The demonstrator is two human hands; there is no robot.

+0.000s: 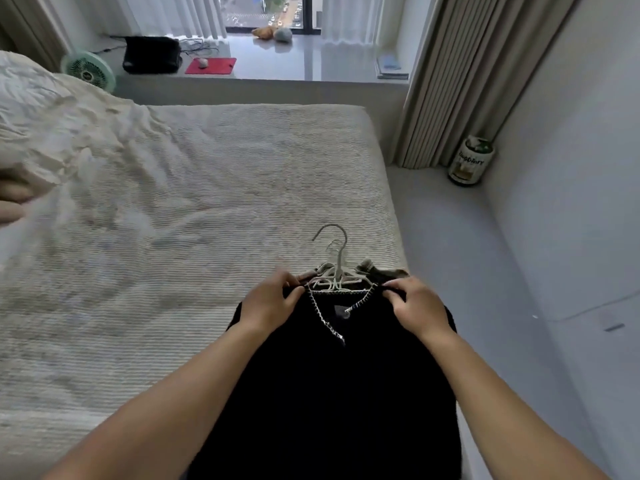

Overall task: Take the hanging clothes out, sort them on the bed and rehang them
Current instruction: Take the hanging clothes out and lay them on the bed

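Clothes out of the wardrobe and down on the bed (214,188), near its right edge: a stack still on hangers (334,271), hooks pointing toward the window (266,10). Topmost, a black top (332,393) with pale stitching along the neckline; under it, at the collar, an edge of a brownish garment (367,266). How many pieces in the stack, impossible to tell, though several hooks show.

Left hand (268,306) pinching the black top at its left shoulder, fingers curled into the fabric. Right hand (417,308) pinching the right shoulder the same way. Both gripping cloth right beside the hangers.

By the look of things, taking out finished or nearly so; sorting only beginning, with nothing laid apart yet on the bed and no separate piles in view. Likely step in hand: easing the black top off its hanger or lifting it from the stack. Still to come, as a judgement: separating each piece, grouping, then rehanging all of it.

Writing: a can (469,161) on the floor in the right corner by the curtain (460,71), with a cursive word on its label, too blurred to read for certain. No other legible text; a small tag inside the top's neck shows nothing readable.
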